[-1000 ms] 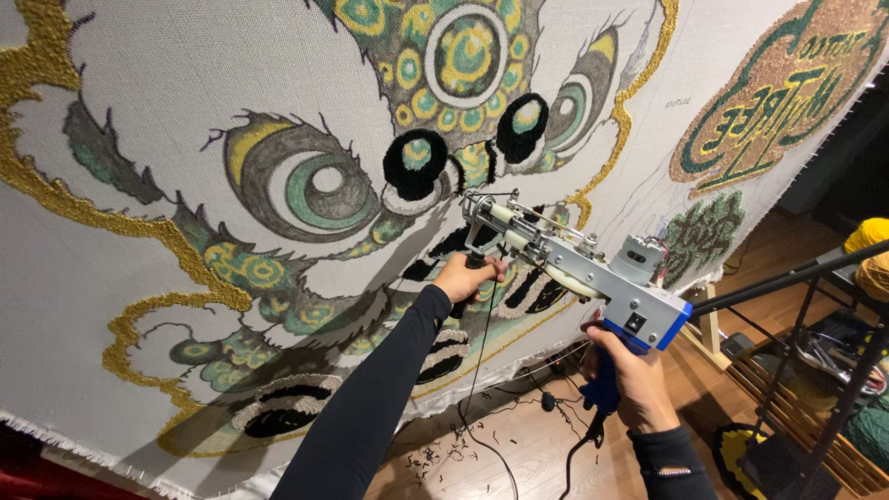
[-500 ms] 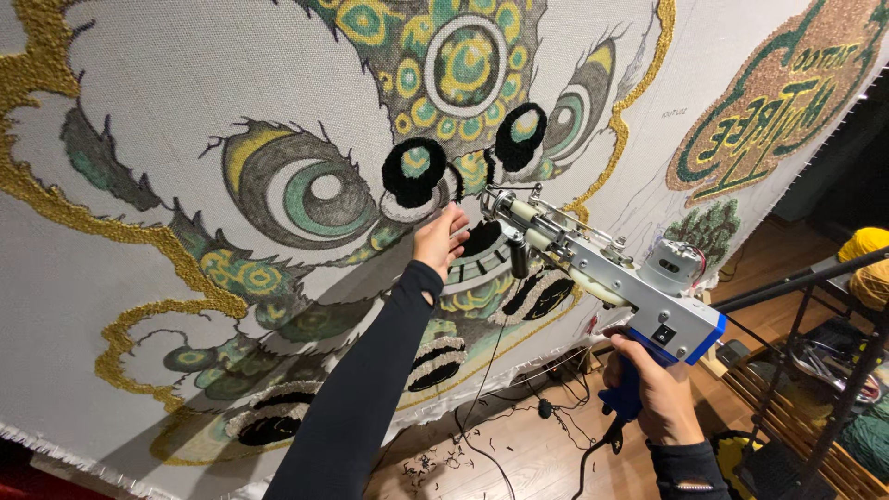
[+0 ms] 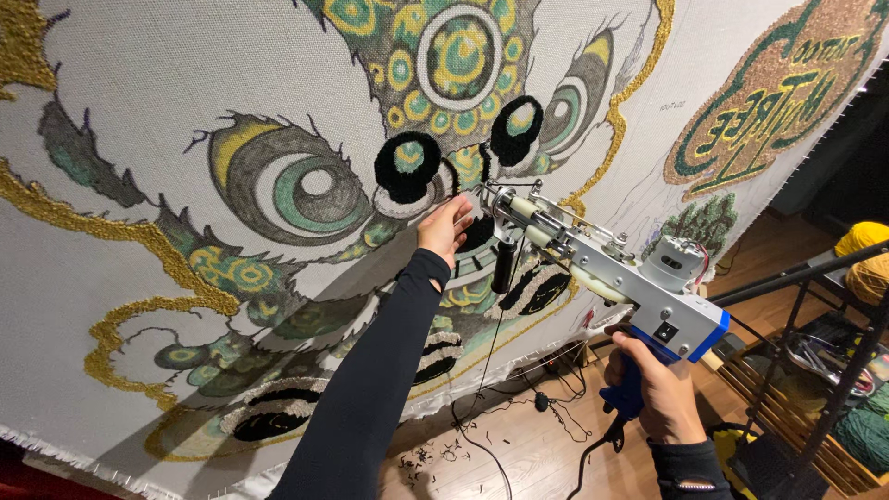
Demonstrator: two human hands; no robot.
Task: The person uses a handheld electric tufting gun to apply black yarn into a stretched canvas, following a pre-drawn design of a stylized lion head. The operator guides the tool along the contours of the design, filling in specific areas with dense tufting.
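Observation:
A silver tufting gun [image 3: 611, 268] with a blue grip points at a large stretched cloth [image 3: 139, 120] that bears a tufted creature face in green, gold and black. My right hand [image 3: 657, 389] is closed around the blue grip at the lower right. My left hand [image 3: 444, 227] rests flat on the cloth just left of the gun's tip, fingers apart, beside a black tufted patch [image 3: 407, 167]. The gun's black front handle [image 3: 503, 267] hangs free with no hand on it. A thin yarn strand [image 3: 482, 389] drops from the gun towards the floor.
A black metal rack [image 3: 815, 389] stands at the right with a yellow yarn cone [image 3: 866, 259] and green yarn below it. Yarn scraps and cables lie on the wooden floor [image 3: 519, 454] under the cloth's lower edge.
The gun and both hands have moved up the cloth. My left hand let go of the black front handle and now lies on the cloth by the tip.

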